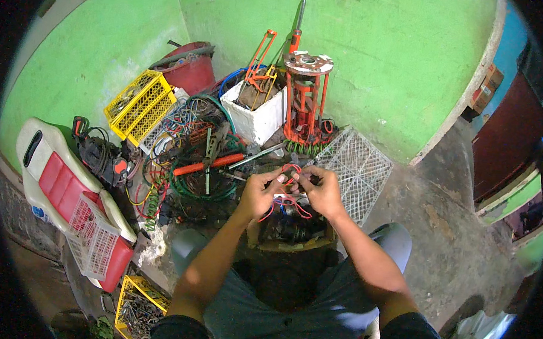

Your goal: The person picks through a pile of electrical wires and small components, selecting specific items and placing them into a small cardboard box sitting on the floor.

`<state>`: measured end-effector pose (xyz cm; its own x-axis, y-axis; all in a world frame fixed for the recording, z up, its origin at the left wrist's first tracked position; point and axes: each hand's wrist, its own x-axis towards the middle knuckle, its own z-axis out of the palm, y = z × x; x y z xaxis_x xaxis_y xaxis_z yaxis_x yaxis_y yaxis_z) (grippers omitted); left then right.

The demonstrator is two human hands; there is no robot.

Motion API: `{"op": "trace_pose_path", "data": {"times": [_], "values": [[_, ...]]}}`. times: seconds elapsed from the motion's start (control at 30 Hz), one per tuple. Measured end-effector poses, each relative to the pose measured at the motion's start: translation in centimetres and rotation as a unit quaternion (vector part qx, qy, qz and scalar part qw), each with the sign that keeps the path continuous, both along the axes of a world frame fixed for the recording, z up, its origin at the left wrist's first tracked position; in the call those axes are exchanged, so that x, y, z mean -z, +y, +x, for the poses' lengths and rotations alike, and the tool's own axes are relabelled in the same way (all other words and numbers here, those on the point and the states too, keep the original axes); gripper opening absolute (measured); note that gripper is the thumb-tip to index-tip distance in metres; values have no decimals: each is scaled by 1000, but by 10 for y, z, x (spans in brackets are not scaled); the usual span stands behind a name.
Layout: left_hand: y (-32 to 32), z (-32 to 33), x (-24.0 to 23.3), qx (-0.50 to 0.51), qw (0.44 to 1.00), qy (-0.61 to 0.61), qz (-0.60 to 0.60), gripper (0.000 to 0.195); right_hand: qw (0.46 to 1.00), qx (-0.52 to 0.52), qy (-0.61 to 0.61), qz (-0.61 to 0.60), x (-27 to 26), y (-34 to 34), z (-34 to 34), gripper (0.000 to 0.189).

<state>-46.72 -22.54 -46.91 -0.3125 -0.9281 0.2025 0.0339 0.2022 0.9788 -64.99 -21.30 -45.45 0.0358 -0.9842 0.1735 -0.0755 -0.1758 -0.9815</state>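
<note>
A thin red wire is held between both hands, looped above the fingertips and hanging in loose curls below them. My left hand pinches it between thumb and fingers. Close beside it, my right hand grips the same wire with thumb and forefinger. Under the hands, between my knees, stands an open box with dark contents that are hard to make out. A short blue piece shows just below the wire; I cannot tell whether it is joined to it.
A white plastic grate lies beyond my right hand. To the left are tangled cables, a red-orange bar and a red-and-white seat. Ahead stand a white foam box and an orange metal frame. A yellow crate leans by the wall.
</note>
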Motion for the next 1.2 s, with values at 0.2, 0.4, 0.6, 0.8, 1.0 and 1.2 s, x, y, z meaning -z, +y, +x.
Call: {"op": "trace_pose_path", "data": {"times": [0.2, 0.4, 0.6, 0.8, 1.0, 1.2], "values": [[11, -3, -20, 7, 998, -61, -3, 29, 997, 18, 65, -43, 2, 2, -2, 11], [7, 3, -5, -30, 986, -108, -127, 24, 999, -15, 28, -31, 3, 2, -2, 11], [8, 3, -23, -23, 973, -206, -105, 24, 999, -24, -21, 13, -8, 0, -8, 20], [8, 12, -27, 67, 994, 30, 81, 31, 993, -115, 14, -3, -31, 5, -12, 39], [3, 16, -1, 96, 980, 78, 158, 26, 970, -161, 131, -128, -41, 6, -20, 49], [1, 20, -4, 164, 963, 91, 195, 29, 969, -160, 154, -110, -45, 11, -23, 37]]}}
